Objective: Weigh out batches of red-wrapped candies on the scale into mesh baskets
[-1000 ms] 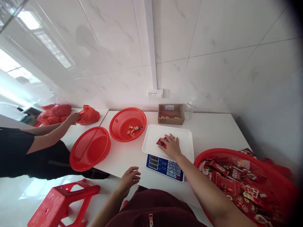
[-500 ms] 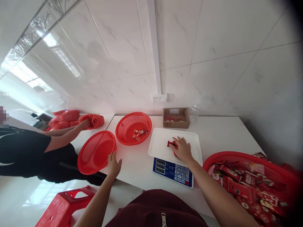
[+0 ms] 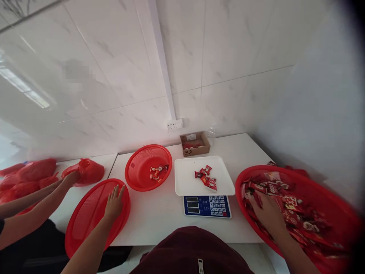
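My left hand lies with fingers stretched at the right rim of a red plastic basket, holding nothing. My right hand reaches into a large red basket of red snack packets. Its fingers are bent around a small red snack packet, partly hidden by the hand. Between my hands stands a digital scale with a white tray. Several small red-wrapped snacks lie loose on that tray, touched by neither hand.
Another red basket holds several small wrapped pieces. Behind the scale sits an open cardboard box with red packets inside. At the left, a co-worker's hand is at a red plastic bag. A wall socket is above the table.
My right hand has left the scale tray, leaving red snacks there, and moved right into the full basket. My left hand is now over the left basket's rim. The view has shifted right.
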{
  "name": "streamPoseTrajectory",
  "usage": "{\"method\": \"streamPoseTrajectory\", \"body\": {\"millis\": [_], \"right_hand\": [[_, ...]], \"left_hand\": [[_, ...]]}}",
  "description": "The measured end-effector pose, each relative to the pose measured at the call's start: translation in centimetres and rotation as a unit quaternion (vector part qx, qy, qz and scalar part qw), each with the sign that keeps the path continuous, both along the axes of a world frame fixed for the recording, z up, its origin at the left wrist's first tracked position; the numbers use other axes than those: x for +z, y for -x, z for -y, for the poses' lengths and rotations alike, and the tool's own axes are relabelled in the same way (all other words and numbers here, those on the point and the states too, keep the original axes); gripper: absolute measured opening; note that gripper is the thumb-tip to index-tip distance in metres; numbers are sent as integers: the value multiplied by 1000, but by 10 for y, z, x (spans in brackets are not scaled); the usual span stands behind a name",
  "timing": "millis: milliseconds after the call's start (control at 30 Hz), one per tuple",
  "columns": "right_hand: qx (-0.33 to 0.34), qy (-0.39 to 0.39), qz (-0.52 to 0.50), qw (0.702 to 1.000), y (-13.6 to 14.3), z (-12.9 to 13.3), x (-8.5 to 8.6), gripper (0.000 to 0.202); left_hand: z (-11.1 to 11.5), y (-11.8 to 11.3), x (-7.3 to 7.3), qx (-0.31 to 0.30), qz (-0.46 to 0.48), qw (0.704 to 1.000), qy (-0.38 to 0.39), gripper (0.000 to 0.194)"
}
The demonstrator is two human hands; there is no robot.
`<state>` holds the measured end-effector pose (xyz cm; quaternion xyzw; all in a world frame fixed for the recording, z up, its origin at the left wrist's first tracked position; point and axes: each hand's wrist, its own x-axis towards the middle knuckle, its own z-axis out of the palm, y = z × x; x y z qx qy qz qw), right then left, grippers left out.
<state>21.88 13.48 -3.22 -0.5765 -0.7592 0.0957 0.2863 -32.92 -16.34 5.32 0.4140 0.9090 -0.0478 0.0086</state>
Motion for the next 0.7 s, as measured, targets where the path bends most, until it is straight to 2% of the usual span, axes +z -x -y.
{"method": "streamPoseTrajectory", "body": {"millis": [67, 167, 267, 367, 467, 700], "right_hand": [[-26, 30, 27, 999, -7, 16, -8, 53], [-49, 67, 48, 995, -8, 38, -13, 52], [-72, 101, 60, 990, -8, 54, -11, 52], [-98, 125, 62, 985, -11, 62, -7, 52], [-100, 141, 50, 984, -13, 65, -2, 47], [-130, 194, 32, 972, -9, 67, 4, 47]], "left_hand": [[-13, 10, -1, -87, -37, 994, 56, 75], [-39, 17, 2, -205, -23, 971, 121, 83], [-66, 20, 7, -261, 8, 948, 184, 84], [-87, 25, 12, -274, 17, 936, 219, 78], [-98, 33, 16, -272, 12, 935, 226, 67], [-99, 49, 14, -226, 8, 949, 218, 52]]}}
